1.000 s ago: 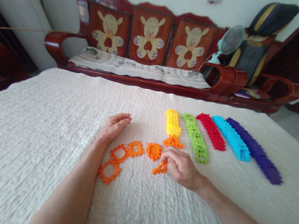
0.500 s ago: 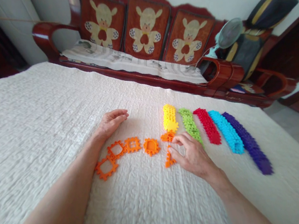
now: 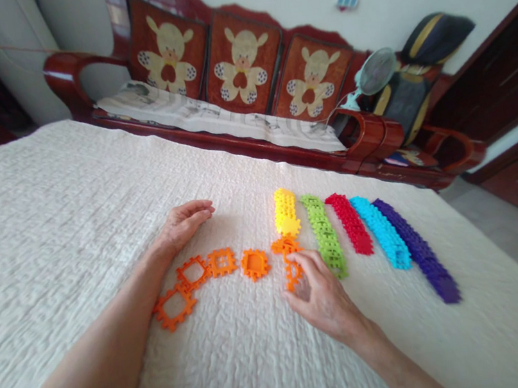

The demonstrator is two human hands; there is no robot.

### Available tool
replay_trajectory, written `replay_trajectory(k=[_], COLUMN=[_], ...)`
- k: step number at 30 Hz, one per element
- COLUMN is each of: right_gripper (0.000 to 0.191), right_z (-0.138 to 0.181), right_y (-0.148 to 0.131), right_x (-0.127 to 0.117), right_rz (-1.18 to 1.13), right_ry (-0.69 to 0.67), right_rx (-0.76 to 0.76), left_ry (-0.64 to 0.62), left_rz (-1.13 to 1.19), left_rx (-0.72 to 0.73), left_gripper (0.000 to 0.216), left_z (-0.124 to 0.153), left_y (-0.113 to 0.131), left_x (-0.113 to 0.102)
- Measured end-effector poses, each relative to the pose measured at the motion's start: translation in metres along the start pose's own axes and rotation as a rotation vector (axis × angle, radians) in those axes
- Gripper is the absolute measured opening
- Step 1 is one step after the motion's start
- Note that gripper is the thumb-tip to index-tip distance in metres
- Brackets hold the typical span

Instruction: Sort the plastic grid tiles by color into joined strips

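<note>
My right hand [image 3: 320,292] is arching over the white cover [image 3: 72,215], thumb and forefinger spread in a wide C around a small orange piece [image 3: 293,273]; I cannot tell whether they are pinching it. Another orange piece [image 3: 286,243] is lying just beyond my forefinger, close to the near end of a yellow strip [image 3: 285,209]. My left hand [image 3: 188,224] is resting extended, fingers together, beyond a row of three orange frames [image 3: 222,262]. Between that row and my right hand, an orange square [image 3: 255,264] is sitting with room around it. To the right, green [image 3: 323,233], red [image 3: 351,225], blue [image 3: 381,231] and purple [image 3: 418,251] strips are fanning out, purple nearest the cover's right edge. The far edge is running along a sofa [image 3: 223,149]; the widest open stretch is spreading leftward.
</note>
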State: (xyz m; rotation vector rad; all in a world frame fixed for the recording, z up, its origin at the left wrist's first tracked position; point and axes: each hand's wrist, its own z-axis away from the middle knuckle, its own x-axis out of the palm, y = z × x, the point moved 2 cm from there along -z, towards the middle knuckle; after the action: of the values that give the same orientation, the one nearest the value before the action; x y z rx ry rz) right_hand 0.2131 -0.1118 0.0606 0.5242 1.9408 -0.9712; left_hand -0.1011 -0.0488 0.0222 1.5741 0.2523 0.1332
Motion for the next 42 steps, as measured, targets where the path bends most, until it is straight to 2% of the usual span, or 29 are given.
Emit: replay_trajectory(k=[4, 8, 12, 20, 26, 34, 42], right_gripper=[0.055, 0.054, 0.054, 0.058, 0.053, 0.054, 0.052], right_z=[-0.017, -0.039, -0.056, -0.058, -0.060, -0.058, -0.054], right_y=[0.011, 0.027, 0.043, 0.060, 0.055, 0.049, 0.047], right_x=[-0.016, -0.023, -0.023, -0.018, -0.015, -0.005, -0.001], right_rz=[-0.014, 0.005, -0.021, -0.067, -0.074, -0.035, 0.034], right_ry=[0.021, -0.043, -0.100, -0.108, -0.059, -0.142, -0.123], right_rx=[-0.087, -0.162, -0.169, -0.188, -0.211, -0.212, -0.224], left_ry=[0.018, 0.037, 0.011, 0.015, 0.018, 0.024, 0.008], left_rz=[-0.013, -0.034, -0.028, -0.052, -0.058, -0.061, -0.062], left_rx=[-0.020, -0.015, -0.007, -0.012, -0.008, 0.001, 0.007], left_gripper=[0.043, 0.043, 0.042, 0.039, 0.043, 0.041, 0.041], left_z=[0.003, 0.004, 0.002, 0.002, 0.003, 0.003, -0.001], left_y=[0.005, 0.007, 0.003, 0.004, 0.007, 0.008, 0.002], left_x=[0.002, 0.002, 0.001, 0.001, 0.001, 0.002, 0.000])
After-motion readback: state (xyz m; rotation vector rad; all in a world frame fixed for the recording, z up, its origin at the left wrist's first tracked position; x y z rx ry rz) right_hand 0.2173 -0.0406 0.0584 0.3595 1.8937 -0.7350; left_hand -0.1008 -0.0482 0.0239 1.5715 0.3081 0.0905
